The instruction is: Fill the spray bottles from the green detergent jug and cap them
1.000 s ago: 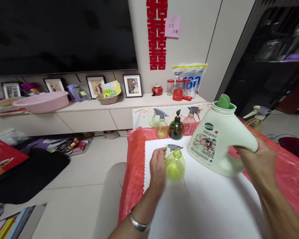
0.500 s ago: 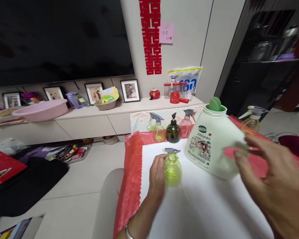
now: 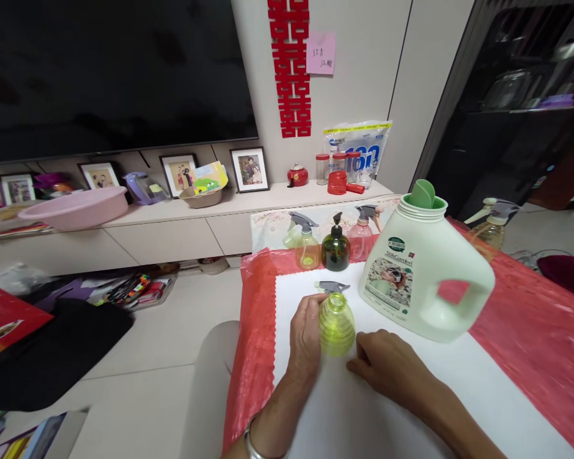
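My left hand is wrapped round the left side of a translucent yellow-green bottle. The bottle stands upright on the white sheet, its neck uncovered. Close by its lower right side is my right hand, fingers curled in and nothing seen in them; whether it touches the bottle I cannot tell. A grey spray head lies just behind the bottle. To the right stands a big pale green detergent jug, a green cap resting in its mouth.
Behind stand a yellow-green spray bottle, a dark green pump bottle and a pink spray bottle. Another spray bottle is behind the jug. Red plastic borders the white sheet. A long cabinet runs along the wall.
My right hand has come left from beside the jug's handle to the bottle's right side, and its fingers have curled in. My left hand stays on the bottle.
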Motion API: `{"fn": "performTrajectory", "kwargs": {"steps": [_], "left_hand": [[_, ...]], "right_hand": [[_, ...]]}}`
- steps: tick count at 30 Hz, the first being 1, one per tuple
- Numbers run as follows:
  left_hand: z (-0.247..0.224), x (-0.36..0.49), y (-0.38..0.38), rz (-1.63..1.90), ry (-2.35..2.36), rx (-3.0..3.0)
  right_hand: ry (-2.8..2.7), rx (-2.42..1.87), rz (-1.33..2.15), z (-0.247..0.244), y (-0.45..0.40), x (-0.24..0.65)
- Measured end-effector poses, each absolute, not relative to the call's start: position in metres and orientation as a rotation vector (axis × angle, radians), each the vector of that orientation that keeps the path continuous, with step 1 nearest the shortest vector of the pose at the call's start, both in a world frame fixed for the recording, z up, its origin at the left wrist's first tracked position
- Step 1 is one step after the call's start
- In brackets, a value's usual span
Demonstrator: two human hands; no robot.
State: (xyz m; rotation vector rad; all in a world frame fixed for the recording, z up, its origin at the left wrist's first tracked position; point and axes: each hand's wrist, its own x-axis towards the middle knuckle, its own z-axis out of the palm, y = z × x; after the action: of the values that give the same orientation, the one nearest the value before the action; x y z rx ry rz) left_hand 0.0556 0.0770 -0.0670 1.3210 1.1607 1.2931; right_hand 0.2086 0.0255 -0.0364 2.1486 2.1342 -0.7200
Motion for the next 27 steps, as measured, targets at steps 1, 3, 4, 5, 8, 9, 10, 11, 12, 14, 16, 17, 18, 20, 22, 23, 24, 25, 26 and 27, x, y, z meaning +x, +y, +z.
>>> {"fn": "performTrajectory", "kwargs": {"steps": [1,3,4,5,8,9,10,11,12,14,16,17,18,20,22,23,24,25,26,27], "left_hand": [[-0.067,0.056,0.077,1.291,1.153,1.311],[-0.066,0.056,0.077,1.28,1.144,1.3],[-0.065,0.056,0.077,1.275,1.141,1.294],[-0.064,0.056,0.076,1.271,1.137,1.29],[-0.062,0.055,0.076,1.269,1.153,1.299],[-0.062,0.055,0.076,1.27,1.16,1.305],[-0.062,0.054,0.077,1.272,1.167,1.306],[-0.062,0.054,0.077,1.276,1.169,1.295],[-0.063,0.054,0.078,1.281,1.162,1.272],[-0.066,0.054,0.081,1.305,1.131,1.211],[-0.069,0.055,0.084,1.331,1.102,1.15],[-0.07,0.055,0.085,1.343,1.093,1.125],[-0.071,0.055,0.086,1.352,1.089,1.107],[-0.07,0.055,0.087,1.365,1.086,1.083],[-0.067,0.054,0.088,1.381,1.073,1.059],[-0.064,0.054,0.088,1.388,1.063,1.044],[-0.061,0.052,0.087,1.392,1.049,1.03],[-0.056,0.051,0.087,1.394,1.035,1.019],[-0.051,0.049,0.086,1.393,1.015,1.011],[-0.046,0.047,0.085,1.389,0.987,1.002]], "right_hand": [[2.129,2.148,-0.713,-0.038,0.026,0.208],[2.128,2.154,-0.701,-0.04,0.029,0.208],[2.132,2.162,-0.695,-0.041,0.03,0.21],[2.137,2.173,-0.689,-0.042,0.031,0.213],[2.17,2.209,-0.678,-0.04,0.034,0.223],[2.182,2.221,-0.678,-0.039,0.034,0.227],[2.196,2.232,-0.676,-0.038,0.034,0.231],[2.21,2.245,-0.675,-0.036,0.034,0.235],[2.225,2.259,-0.671,-0.035,0.033,0.238],[2.258,2.293,-0.663,-0.032,0.032,0.244],[2.305,2.327,-0.657,-0.029,0.031,0.248],[2.329,2.342,-0.659,-0.028,0.03,0.25],[2.355,2.356,-0.662,-0.027,0.03,0.251],[2.412,2.373,-0.676,-0.023,0.029,0.252],[2.512,2.39,-0.737,-0.019,0.027,0.252],[2.578,2.393,-0.782,-0.017,0.025,0.252],[2.644,2.39,-0.828,-0.015,0.023,0.251],[2.704,2.378,-0.874,-0.012,0.021,0.25],[2.75,2.357,-0.914,-0.01,0.018,0.249],[2.78,2.323,-0.951,-0.007,0.015,0.247]]}}
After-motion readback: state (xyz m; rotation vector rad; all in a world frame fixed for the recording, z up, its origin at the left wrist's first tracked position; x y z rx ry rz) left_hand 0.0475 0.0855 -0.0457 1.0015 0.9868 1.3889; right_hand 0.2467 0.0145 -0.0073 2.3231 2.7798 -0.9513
